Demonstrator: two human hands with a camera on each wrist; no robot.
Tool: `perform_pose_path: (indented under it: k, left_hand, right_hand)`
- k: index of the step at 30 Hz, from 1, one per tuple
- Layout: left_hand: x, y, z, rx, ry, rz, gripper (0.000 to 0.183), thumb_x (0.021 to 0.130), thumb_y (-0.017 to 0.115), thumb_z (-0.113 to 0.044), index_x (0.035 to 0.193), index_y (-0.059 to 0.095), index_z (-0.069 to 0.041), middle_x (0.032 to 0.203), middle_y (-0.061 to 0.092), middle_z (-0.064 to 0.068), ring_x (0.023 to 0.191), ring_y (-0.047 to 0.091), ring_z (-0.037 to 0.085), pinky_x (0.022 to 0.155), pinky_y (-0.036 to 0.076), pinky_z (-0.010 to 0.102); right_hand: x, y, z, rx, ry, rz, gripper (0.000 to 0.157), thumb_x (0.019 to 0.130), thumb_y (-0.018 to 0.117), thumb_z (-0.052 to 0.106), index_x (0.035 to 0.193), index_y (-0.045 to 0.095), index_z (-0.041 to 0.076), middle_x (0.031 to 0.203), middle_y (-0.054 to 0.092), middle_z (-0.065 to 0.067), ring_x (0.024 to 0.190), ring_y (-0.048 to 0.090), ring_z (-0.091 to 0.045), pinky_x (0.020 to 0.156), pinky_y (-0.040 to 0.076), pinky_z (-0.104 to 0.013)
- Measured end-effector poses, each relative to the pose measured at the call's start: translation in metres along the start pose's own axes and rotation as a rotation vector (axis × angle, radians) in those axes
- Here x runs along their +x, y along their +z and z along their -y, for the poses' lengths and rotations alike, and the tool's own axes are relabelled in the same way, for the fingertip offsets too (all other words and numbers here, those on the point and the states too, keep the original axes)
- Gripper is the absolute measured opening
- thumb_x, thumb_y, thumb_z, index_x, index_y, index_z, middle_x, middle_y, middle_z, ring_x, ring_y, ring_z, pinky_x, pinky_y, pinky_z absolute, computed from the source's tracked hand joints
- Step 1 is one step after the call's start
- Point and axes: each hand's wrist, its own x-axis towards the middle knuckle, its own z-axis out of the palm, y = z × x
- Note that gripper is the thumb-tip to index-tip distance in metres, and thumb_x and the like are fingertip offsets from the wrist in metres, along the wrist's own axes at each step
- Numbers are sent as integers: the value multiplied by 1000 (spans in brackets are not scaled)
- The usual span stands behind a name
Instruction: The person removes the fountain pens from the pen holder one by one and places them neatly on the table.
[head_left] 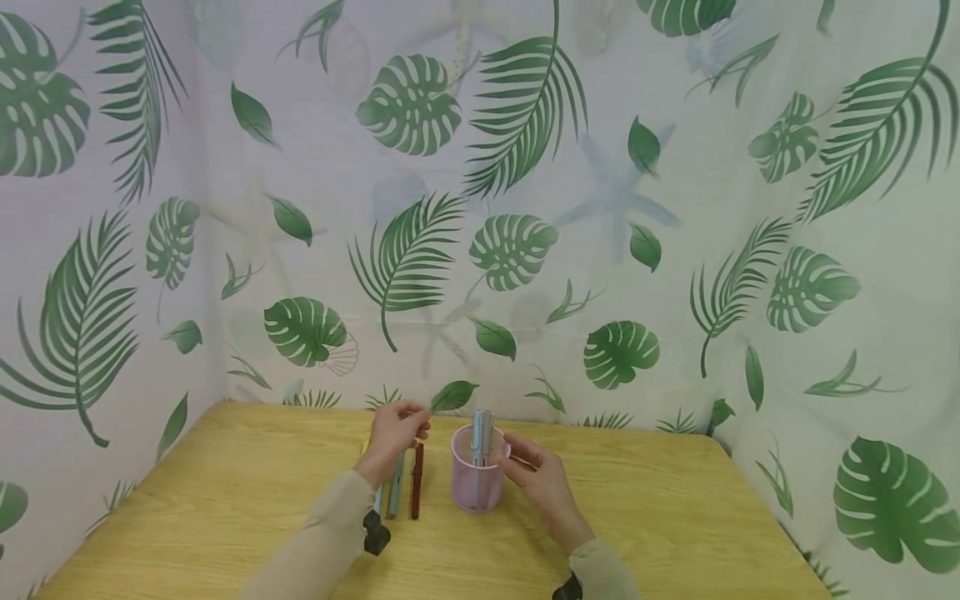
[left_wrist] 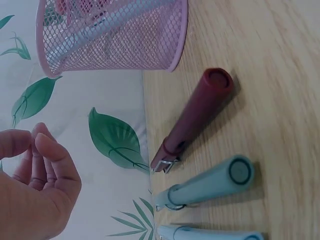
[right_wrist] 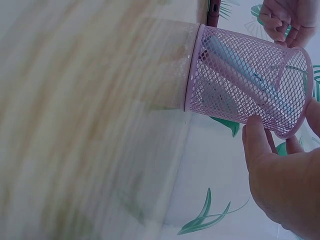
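A pink mesh pen holder point(head_left: 476, 493) stands upright on the table with light blue and greyish pens point(head_left: 478, 435) leaning inside. My right hand point(head_left: 546, 490) holds its right side near the rim; in the right wrist view the thumb and fingers touch the mesh. Left of the holder, my left hand point(head_left: 392, 437) hovers over a row of pens, its fingers loosely curled with nothing between them. That row has a dark red pen point(left_wrist: 200, 112), a teal green pen point(left_wrist: 215, 180) and a light blue pen point(left_wrist: 210, 234). Something yellow point(head_left: 364, 447) peeks out beside the left hand, mostly hidden.
The wooden table point(head_left: 660, 517) extends to both sides and in front of the pens. A white cloth with green leaves point(head_left: 517, 250) hangs along its back and both sides. Each wrist wears a black device point(head_left: 376, 533).
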Motion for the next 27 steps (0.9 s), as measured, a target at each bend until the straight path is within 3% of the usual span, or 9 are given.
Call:
perform_pose_path:
  k: [12, 21, 27]
  left_hand:
    - [-3, 16, -11, -18, 56, 35, 19, 95, 59, -11, 105, 66, 4, 83, 69, 11, 69, 63, 13, 61, 52, 24]
    - [-4, 22, -17, -64, 49, 52, 22, 97, 61, -15, 109, 65, 3, 93, 69, 13, 73, 62, 12, 65, 54, 23]
    - [-3, 27, -17, -94, 95, 56, 21, 95, 63, -14, 106, 67, 3, 91, 70, 13, 75, 65, 14, 67, 57, 25]
  right_hand:
    - [-1, 1, 1, 4, -9, 16, 49, 94, 67, 13, 138, 53, -2, 136, 55, -26, 122, 58, -35, 97, 53, -36]
    - [-1, 1, 2, 7, -18, 14, 48, 93, 67, 13, 137, 54, -2, 136, 56, -25, 122, 58, -34, 96, 53, -35]
    - [-1, 1, 1, 6, -21, 12, 48, 93, 67, 12, 136, 54, -3, 134, 56, -27, 121, 59, -34, 96, 53, -35]
